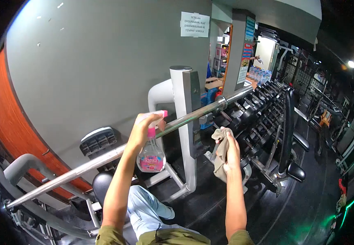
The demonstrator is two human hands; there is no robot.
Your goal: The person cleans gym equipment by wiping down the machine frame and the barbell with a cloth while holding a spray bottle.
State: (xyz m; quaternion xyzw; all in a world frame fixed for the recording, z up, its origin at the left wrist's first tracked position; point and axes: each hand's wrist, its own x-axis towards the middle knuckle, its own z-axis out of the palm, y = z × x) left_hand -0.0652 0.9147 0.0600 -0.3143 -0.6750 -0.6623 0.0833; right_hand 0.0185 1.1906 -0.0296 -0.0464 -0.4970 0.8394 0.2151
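Observation:
My left hand (pixel 145 122) is wrapped round the neck of a clear spray bottle (pixel 151 158) with a pink-and-white trigger head and a pink label. The bottle hangs upright, its nozzle pointing right towards a long metal barbell bar (pixel 193 117). That bar runs diagonally across the view, resting at a grey upright post (pixel 184 134). Right of the post, my right hand (pixel 231 152) grips a crumpled beige cloth (pixel 221 157), which droops below the fingers. The cloth is apart from the bar.
A rack of dumbbells (pixel 262 98) stretches away at the right. Behind the bar is a grey wall (pixel 103 61) with a paper sign (pixel 195 24). A padded seat (pixel 102 183) stands low at the left, and a person's arm (pixel 255 58) shows far back.

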